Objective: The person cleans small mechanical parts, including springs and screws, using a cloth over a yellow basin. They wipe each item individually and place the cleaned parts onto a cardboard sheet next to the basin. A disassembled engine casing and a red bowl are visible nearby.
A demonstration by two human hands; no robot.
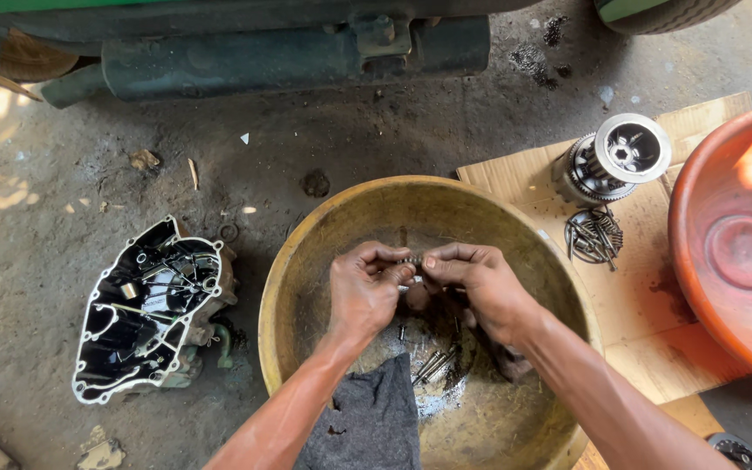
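Observation:
Both hands are over a wide yellowish metal basin (306, 252) on the ground. My left hand (363, 292) and my right hand (480, 283) pinch the two ends of a small threaded bolt (410, 261) between their fingertips. Below the hands, several more bolts (433, 364) lie in dirty liquid at the bottom of the basin. A dark grey rag (376, 418) hangs over the basin's near rim, beside my left forearm.
A black engine cover (145, 313) lies open side up on the concrete at left. On cardboard (654, 296) at right stand a clutch assembly (615, 157) and a small dish of bolts (594, 233). An orange plastic basin (741, 244) sits far right. A vehicle's underside (289, 52) spans the top.

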